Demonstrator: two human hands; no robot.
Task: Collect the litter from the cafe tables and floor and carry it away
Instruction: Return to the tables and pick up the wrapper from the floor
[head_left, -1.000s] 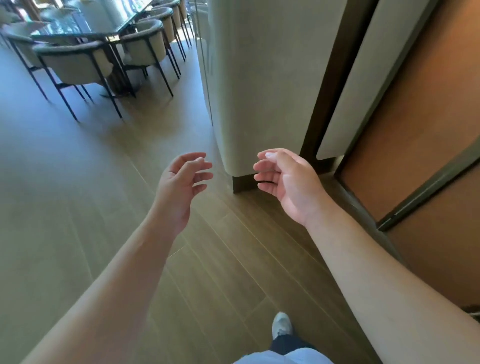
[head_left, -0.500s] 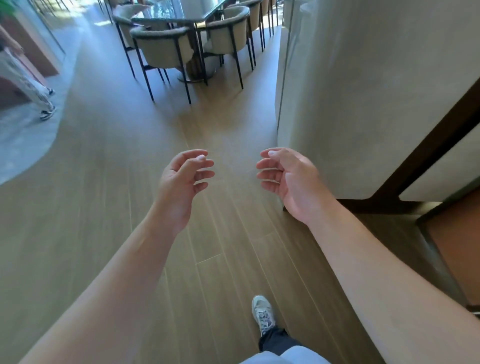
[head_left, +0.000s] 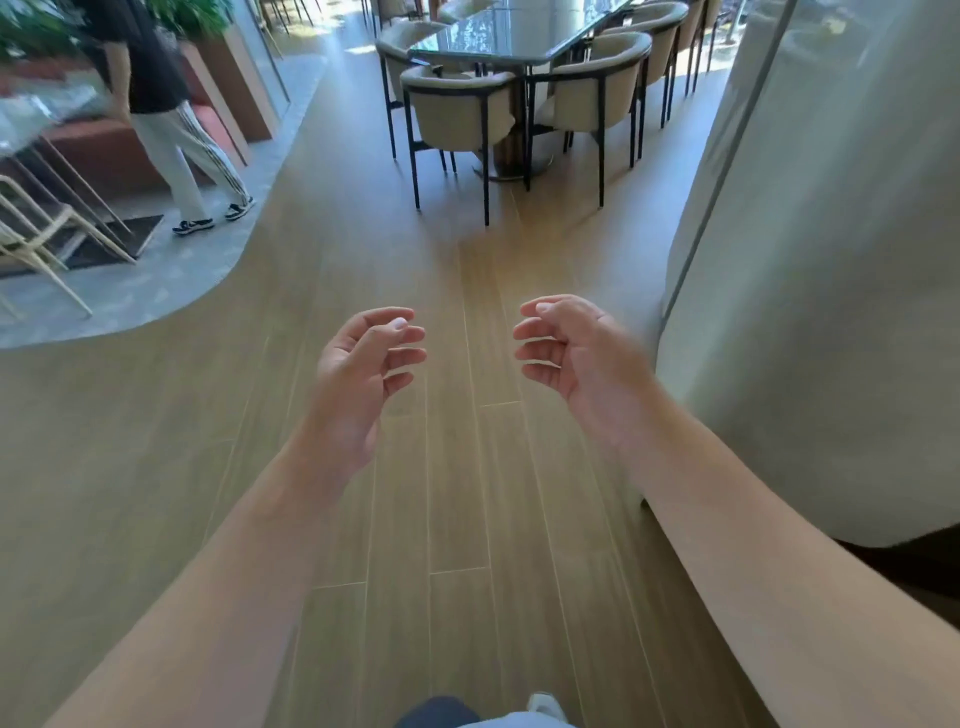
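Note:
My left hand (head_left: 363, 364) and my right hand (head_left: 576, 353) are held out in front of me above the wooden floor (head_left: 467, 519), palms turned toward each other. The fingers of both hang loosely curled and hold nothing. No litter shows on the floor in view. A long glass-topped cafe table (head_left: 498, 47) stands ahead at the top, and I cannot make out any litter on it.
Beige armchairs (head_left: 457, 109) surround the table. A pale rounded wall (head_left: 810, 260) fills the right side. A person in striped trousers (head_left: 171, 140) walks on the grey floor area at the upper left, near light wire chairs (head_left: 36, 234) and planters.
The view has swung left and forward: the wall and door slid off to the right, the table and chairs came nearer, and a walking person came into view. Both hands stay out in front, empty.

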